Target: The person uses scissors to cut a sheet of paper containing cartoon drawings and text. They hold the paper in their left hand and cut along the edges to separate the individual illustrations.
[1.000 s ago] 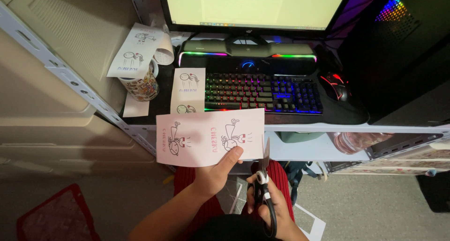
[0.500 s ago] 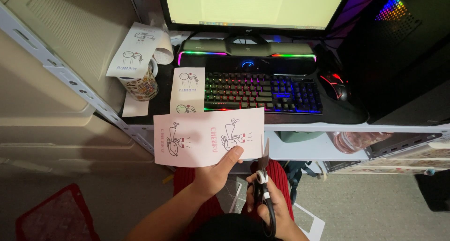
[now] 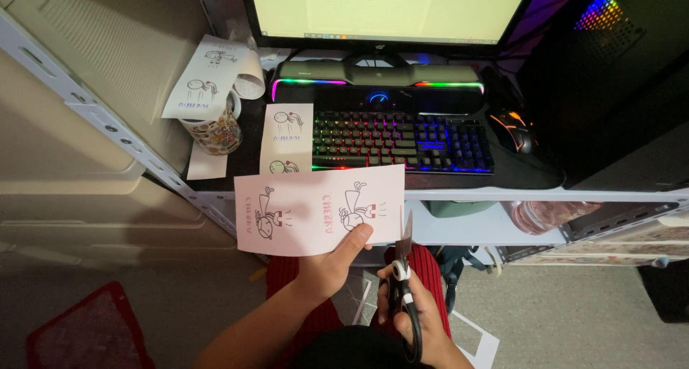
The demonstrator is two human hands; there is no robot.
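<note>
Right hand point(image 3: 413, 308) nearest, fingers clenched through black scissors point(image 3: 403, 283), blades up at right edge of paper sheet point(image 3: 319, 209). Left hand point(image 3: 334, 265) pinches sheet's near edge, thumb on top. Beyond: backlit keyboard point(image 3: 402, 141), mug point(image 3: 215, 128) far left, monitor point(image 3: 387, 10) farthest.

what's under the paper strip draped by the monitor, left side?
A patterned mug sits under the paper strip, which drapes over its rim. The mug's inside and most of its rim are covered. A white paper scrap lies under the mug's base.
</note>
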